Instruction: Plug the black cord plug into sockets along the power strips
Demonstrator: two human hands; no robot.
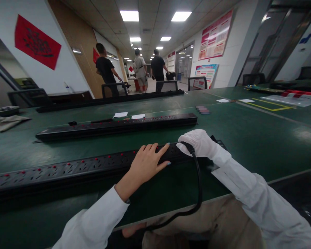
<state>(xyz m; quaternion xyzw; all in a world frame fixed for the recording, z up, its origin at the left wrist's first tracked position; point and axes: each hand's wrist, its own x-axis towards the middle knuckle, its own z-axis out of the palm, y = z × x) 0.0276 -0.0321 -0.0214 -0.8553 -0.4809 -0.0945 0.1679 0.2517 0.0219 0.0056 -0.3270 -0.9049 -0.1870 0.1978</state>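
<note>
A long black power strip [67, 169] with red switches lies along the near edge of the green table [248, 138]. My bare left hand [147, 162] rests flat on top of the strip near its right end, fingers stretched out. My right hand [199, 142], in a white glove, is closed around the strip's right end where the black cable [198, 186] comes out. The cable hangs over the table edge and loops down toward my lap.
A second black power strip [116, 126] lies further back, a third [109, 100] at the far edge. White paper slips [120, 114] lie between them. Grey cloth [7, 121] sits far left. Three people [141, 71] walk away down the corridor. Yellow tape marks [271, 104] lie at right.
</note>
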